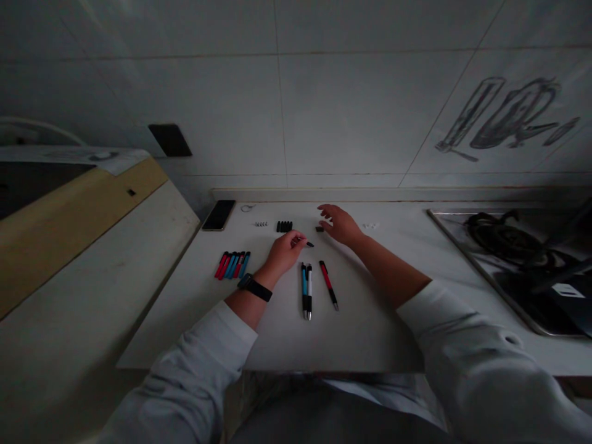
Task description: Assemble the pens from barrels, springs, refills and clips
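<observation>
My left hand (285, 248) is closed in a pinch on a small dark pen part (309, 244), held just above the white table; its exact kind is unclear. To its right, my right hand (341, 224) has its fingers apart, close to small dark pieces (319, 229), and nothing shows in it. Below the hands lie a blue pen (304, 288), a white pen (309, 290) and a red pen (328, 283). Several red and blue pen barrels (232, 265) lie in a row at left. Black grip sleeves (284, 226) and tiny springs (261, 224) sit beyond my left hand.
Small whitish parts (370, 226) lie right of my right hand. A phone (219, 215) and a thin ring-shaped item (248, 208) lie at the back left. A gas stove (509, 259) borders the right side, a wood-edged panel (92, 240) the left, and a tiled wall (342, 117) the back.
</observation>
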`<control>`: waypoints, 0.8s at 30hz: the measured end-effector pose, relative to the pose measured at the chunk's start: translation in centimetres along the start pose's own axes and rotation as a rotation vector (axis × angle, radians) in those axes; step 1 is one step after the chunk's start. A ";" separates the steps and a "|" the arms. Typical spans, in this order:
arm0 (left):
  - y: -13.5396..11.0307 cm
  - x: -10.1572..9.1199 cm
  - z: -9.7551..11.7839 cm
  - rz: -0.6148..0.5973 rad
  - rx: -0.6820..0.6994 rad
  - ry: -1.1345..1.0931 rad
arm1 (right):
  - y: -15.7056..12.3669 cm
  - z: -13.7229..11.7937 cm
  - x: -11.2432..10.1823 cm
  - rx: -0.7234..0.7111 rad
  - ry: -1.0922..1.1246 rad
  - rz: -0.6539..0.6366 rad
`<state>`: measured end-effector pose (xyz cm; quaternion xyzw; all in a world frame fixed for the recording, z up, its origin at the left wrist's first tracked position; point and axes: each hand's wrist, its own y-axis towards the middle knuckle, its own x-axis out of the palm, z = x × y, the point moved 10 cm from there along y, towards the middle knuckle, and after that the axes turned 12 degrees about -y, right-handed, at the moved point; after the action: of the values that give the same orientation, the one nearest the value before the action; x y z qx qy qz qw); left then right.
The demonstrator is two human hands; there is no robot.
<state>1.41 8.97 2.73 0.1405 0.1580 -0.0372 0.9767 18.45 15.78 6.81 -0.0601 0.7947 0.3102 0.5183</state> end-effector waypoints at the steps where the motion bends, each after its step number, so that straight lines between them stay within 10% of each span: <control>1: 0.0 -0.1 0.2 0.011 0.004 -0.013 | -0.7 0.0 -0.8 0.050 0.030 0.045; 10: -0.5 1.2 1.7 -0.046 0.063 -0.137 | -7.9 -2.6 1.4 0.222 0.325 -0.139; 24: -1.2 1.7 2.8 -0.147 0.086 0.044 | -8.1 -2.9 1.5 0.243 0.417 -0.169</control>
<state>3.76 7.02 4.40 0.1711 0.1875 -0.1122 0.9607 18.89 8.03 2.80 -0.1261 0.9081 0.1488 0.3706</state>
